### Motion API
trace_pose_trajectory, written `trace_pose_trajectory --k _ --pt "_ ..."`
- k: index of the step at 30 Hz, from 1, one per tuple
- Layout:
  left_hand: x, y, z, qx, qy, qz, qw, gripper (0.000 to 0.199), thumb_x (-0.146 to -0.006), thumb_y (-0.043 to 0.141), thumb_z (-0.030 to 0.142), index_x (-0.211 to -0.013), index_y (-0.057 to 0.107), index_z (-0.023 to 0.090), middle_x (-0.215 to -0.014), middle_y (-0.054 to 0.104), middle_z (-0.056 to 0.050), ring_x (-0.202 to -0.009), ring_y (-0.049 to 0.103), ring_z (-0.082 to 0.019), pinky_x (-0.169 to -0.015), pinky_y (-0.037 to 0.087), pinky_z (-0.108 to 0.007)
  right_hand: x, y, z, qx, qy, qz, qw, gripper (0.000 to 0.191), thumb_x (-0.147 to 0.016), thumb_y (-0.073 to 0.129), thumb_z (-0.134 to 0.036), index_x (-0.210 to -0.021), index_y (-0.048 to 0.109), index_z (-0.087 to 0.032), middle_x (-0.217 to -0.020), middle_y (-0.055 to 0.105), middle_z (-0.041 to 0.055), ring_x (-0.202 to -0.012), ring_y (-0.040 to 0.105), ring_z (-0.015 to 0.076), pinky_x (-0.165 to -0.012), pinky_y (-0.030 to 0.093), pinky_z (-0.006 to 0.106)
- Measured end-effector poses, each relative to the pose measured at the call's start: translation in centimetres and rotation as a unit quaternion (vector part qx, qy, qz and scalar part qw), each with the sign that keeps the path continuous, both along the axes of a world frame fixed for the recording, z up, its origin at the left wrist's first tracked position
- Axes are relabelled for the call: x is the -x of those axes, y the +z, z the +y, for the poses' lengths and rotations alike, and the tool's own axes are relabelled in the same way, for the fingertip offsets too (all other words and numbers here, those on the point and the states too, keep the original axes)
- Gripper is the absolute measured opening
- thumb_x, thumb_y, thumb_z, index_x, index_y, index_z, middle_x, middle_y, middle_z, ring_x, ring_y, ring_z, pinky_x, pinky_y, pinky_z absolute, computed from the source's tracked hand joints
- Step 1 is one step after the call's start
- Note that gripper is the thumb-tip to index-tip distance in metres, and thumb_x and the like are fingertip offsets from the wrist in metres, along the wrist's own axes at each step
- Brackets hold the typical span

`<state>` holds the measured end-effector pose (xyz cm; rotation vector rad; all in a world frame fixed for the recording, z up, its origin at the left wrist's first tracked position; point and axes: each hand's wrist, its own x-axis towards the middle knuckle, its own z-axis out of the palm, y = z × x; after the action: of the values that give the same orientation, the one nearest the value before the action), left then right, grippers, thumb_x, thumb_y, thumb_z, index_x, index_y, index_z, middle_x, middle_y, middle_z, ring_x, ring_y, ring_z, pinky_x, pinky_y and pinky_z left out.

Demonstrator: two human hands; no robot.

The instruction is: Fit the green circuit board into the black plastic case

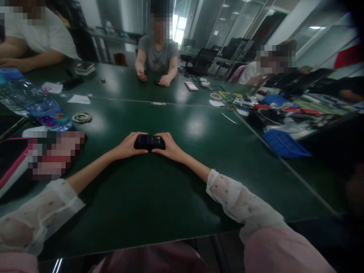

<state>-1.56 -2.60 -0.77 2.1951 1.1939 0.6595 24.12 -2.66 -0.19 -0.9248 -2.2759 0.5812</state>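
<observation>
Between my two hands is a small black handheld device [149, 142], thick and boxy, with a dark screen on its left part and small pale marks on its right; its exact kind I cannot make out. My left hand [129, 147] grips the left end, thumb along the near edge. Around the right end, my right hand [171, 147] is closed in the same way. The device is at the green tabletop [159, 189], lying on it or just above; I cannot tell which. Most of my fingertips are hidden behind it.
Left lie plastic bottles [48, 110], a tape roll [82, 118] and a pinkish case [57, 155]. Right are a wrench [229, 118], a blue bin [284, 144] and tangled cables [227, 98]. A person [157, 55] sits opposite; others sit left and right.
</observation>
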Motion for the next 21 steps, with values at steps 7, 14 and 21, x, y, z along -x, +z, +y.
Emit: trace_pose_trajectory --k 7,14,21 --pt "-0.1 0.2 0.0 0.011 0.003 -0.033 0.999 0.071 -0.075 0.074 0.053 -0.134 0.048 0.025 -0.132 0.055 -0.010 -0.120 0.054 -0.029 -0.100 0.046 -0.049 -0.3 -0.2 0.2 0.003 -0.135 0.177 0.975 0.053 -0.081 0.070 -0.053 -0.120 0.050 -0.024 -0.113 0.058 0.0079 -0.106 0.057 0.0250 -0.093 0.049 0.044" --pt "-0.1 0.7 -0.3 0.014 -0.011 -0.014 1.000 0.063 -0.079 0.070 0.052 -0.134 0.050 0.029 -0.131 0.056 -0.008 -0.119 0.054 -0.028 -0.098 0.047 -0.049 -1.9 -1.6 2.1 0.008 -0.330 0.223 0.917 0.058 -0.078 0.069 -0.057 -0.120 0.049 -0.023 -0.114 0.058 0.0102 -0.108 0.054 0.0272 -0.096 0.046 0.047" --pt "-0.1 0.7 -0.3 0.027 -0.011 -0.010 1.000 0.061 -0.080 0.069 0.053 -0.133 0.050 0.029 -0.131 0.056 -0.008 -0.120 0.053 -0.029 -0.098 0.046 -0.050 -1.9 -2.0 2.3 0.024 -0.342 0.137 0.929 0.056 -0.077 0.069 -0.051 -0.122 0.051 -0.023 -0.117 0.059 0.0122 -0.111 0.053 0.0314 -0.094 0.044 0.051"
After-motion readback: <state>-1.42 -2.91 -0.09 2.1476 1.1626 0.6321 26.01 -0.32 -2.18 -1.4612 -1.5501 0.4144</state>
